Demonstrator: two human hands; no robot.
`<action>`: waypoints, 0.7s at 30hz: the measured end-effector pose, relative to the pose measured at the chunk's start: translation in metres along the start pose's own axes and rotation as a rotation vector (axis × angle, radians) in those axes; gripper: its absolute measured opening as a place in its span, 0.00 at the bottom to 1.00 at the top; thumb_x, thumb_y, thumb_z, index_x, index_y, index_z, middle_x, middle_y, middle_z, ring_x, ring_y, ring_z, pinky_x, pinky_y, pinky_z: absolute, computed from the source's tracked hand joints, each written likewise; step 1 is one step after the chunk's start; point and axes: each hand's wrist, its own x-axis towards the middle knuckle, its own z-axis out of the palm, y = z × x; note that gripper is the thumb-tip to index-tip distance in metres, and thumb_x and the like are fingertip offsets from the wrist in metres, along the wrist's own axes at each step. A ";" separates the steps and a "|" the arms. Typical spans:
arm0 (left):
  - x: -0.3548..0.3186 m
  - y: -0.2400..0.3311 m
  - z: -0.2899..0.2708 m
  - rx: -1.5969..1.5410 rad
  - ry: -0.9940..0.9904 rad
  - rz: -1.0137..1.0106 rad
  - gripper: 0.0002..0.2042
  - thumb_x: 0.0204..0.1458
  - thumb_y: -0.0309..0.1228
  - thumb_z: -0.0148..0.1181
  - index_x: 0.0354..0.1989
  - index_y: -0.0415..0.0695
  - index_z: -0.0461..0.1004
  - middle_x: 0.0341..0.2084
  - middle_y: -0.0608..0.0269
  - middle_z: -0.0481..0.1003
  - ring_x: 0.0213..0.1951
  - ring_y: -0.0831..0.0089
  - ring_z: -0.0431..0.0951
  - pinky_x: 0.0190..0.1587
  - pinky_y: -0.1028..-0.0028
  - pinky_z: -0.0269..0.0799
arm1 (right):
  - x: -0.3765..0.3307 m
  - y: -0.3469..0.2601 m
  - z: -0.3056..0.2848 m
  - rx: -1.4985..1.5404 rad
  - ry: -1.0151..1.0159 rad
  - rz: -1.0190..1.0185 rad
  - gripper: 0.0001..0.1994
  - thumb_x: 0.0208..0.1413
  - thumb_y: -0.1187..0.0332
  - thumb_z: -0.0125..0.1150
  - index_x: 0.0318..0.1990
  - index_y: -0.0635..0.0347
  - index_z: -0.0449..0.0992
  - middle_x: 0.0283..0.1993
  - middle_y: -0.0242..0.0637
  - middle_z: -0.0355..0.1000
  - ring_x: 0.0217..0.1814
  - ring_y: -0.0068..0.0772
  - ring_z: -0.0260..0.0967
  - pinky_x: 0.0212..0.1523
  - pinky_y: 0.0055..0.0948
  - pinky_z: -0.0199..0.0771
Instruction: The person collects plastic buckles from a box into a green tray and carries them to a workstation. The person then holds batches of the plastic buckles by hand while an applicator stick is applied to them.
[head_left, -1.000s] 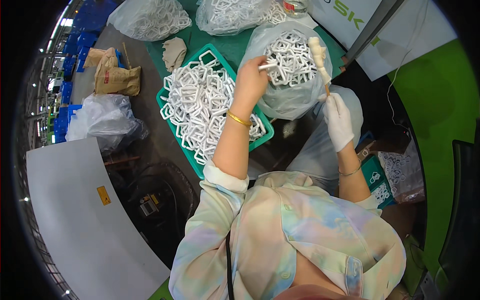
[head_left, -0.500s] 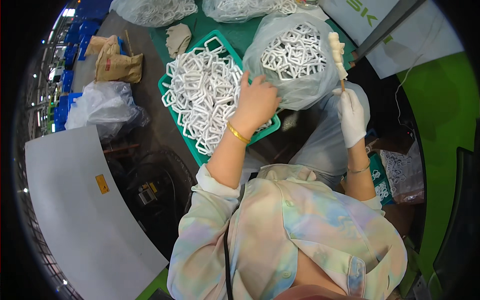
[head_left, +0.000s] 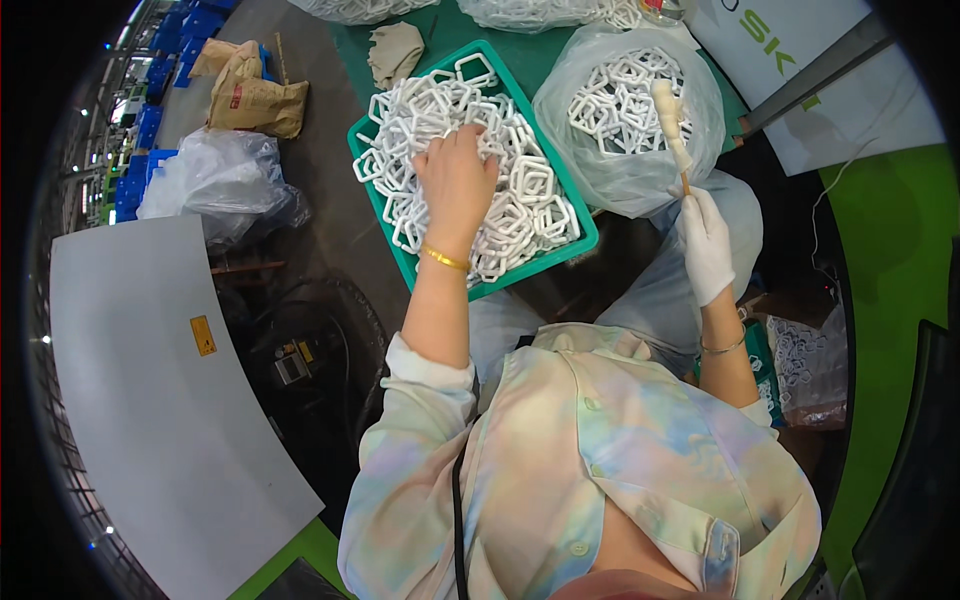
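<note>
My bare left hand [head_left: 457, 180] lies over a heap of white square rings [head_left: 420, 110] in a green plastic basket [head_left: 590, 240]. Its fingers are apart and bent, their tips down among the rings; nothing shows gripped in them. In a white glove, my right hand [head_left: 706, 245] is closed round the lower end of a thin wooden stick [head_left: 685, 185]. A lumpy cream-coloured wrapping [head_left: 668, 112] covers the stick's upper part, which stands upright before a clear plastic bag [head_left: 560, 130]. More white rings [head_left: 620, 95] fill that bag.
Further bags of white rings [head_left: 530, 10] and a beige cloth [head_left: 395, 52] lie at the back on a green surface. A brown paper bag [head_left: 255, 100], a crumpled plastic bag [head_left: 220, 180] and a grey panel [head_left: 150, 380] are on the left. At lower right sits another bag of rings [head_left: 800, 355].
My left hand has moved left, from the gap beside the plastic bag onto the rings in the basket. The right hand still holds the stick. The whole view has shifted slightly.
</note>
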 end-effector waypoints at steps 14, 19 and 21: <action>0.023 -0.009 -0.005 -0.602 0.009 -0.103 0.11 0.45 0.20 0.56 0.40 0.40 0.75 0.35 0.52 0.73 0.39 0.53 0.74 0.42 0.62 0.71 | -0.002 -0.005 0.006 -0.081 -0.002 -0.038 0.14 0.68 0.65 0.45 0.50 0.63 0.73 0.24 0.18 0.53 0.25 0.10 0.47 0.25 0.16 0.49; 0.028 -0.006 0.019 -0.351 -0.104 0.126 0.13 0.41 0.19 0.59 0.38 0.42 0.75 0.37 0.53 0.75 0.41 0.52 0.75 0.44 0.62 0.71 | -0.003 -0.008 0.013 -0.024 -0.039 -0.035 0.13 0.68 0.67 0.45 0.50 0.63 0.73 0.24 0.19 0.53 0.24 0.10 0.48 0.24 0.16 0.48; 0.027 -0.004 0.018 -0.299 -0.096 0.154 0.13 0.40 0.20 0.59 0.37 0.41 0.75 0.37 0.53 0.75 0.41 0.52 0.75 0.44 0.61 0.71 | -0.004 -0.006 0.016 -0.021 -0.045 -0.028 0.13 0.68 0.67 0.45 0.51 0.63 0.73 0.24 0.19 0.53 0.24 0.10 0.48 0.24 0.16 0.48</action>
